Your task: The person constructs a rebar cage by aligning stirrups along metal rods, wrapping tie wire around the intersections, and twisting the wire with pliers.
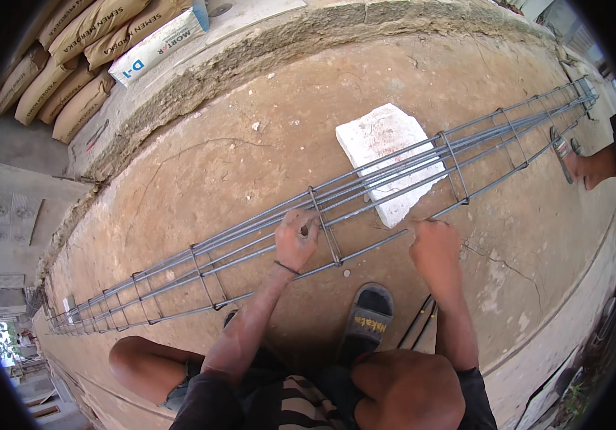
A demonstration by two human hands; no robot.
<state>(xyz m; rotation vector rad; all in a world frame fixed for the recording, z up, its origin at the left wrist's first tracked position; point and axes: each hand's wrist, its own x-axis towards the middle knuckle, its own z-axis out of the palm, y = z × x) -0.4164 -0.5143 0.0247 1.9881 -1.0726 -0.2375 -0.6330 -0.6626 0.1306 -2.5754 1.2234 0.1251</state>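
A long cage of steel rebar (250, 256) stretches across the ground in front of me, its lengthwise bars ringed by square stirrups. My left hand (296, 240) is closed at the bars, right beside one stirrup (330, 233); what its curled fingers hold, if anything, I cannot make out. Close to the nearest bar, my right hand (435, 242) is also closed, knuckles up. Its fingertips are pinched together, and anything between them is too small to name. Under the bars between and beyond my hands lies a white slab (380, 132) with a broken edge.
Stacked brown paper sacks (100, 32) and a white sack (159, 46) sit on a raised concrete edge at far left. Another person's foot (586, 163) is by the cage's right end. Two dark rods (415, 322) lie near my sandal (370, 312).
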